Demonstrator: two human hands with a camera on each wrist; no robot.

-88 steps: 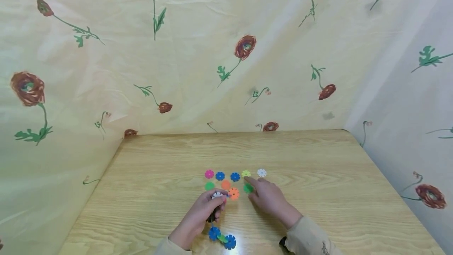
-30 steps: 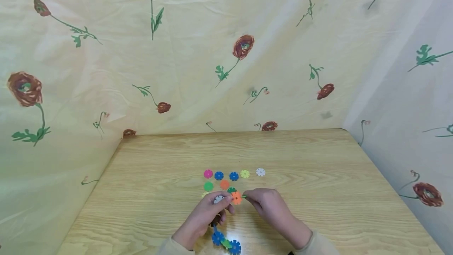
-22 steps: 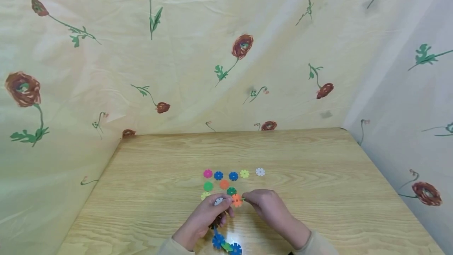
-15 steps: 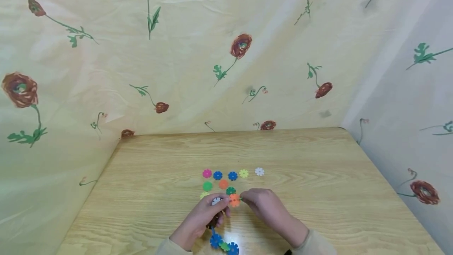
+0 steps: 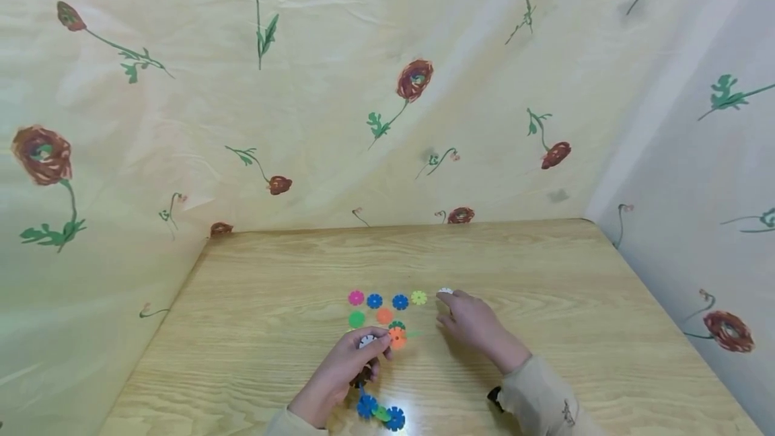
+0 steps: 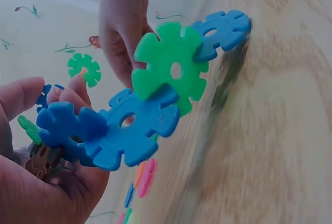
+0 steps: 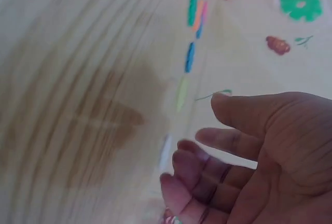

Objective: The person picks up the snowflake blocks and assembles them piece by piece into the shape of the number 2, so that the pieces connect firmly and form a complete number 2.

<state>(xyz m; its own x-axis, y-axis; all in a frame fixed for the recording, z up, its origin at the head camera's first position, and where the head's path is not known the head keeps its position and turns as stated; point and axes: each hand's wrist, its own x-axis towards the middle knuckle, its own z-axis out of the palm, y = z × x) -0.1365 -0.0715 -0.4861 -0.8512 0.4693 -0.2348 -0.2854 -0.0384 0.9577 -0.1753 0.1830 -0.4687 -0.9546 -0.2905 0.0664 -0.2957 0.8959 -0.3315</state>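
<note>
My left hand [image 5: 345, 365] grips a chain of interlocked plastic snowflake discs. From its palm side hang a brown disc [image 5: 361, 377], a blue disc [image 5: 366, 406], a light green disc [image 6: 168, 68] and another blue disc at the tail. At the pinched end, an orange disc [image 5: 397, 338] shows beyond the thumb, with a green disc [image 6: 84, 70] slotted into it, edge-on in the head view. My right hand [image 5: 481, 328] is over the table at a loose white disc [image 5: 445, 291], which its fingertips partly cover. Its fingers are loosely bent, with nothing between them in the right wrist view.
Loose discs lie flat on the wooden table [image 5: 272, 301]: a pink disc [image 5: 356, 297], two blue ones, a yellow disc [image 5: 419, 297], a light green disc [image 5: 356, 319], an orange one and a dark green disc [image 5: 397, 325]. Flowered cloth [image 5: 327, 106] hangs behind.
My right hand picked up a green disc, brought it to the orange disc's edge and let go, leaving it attached. It then moved right and away to the white disc. The left hand keeps its hold.
</note>
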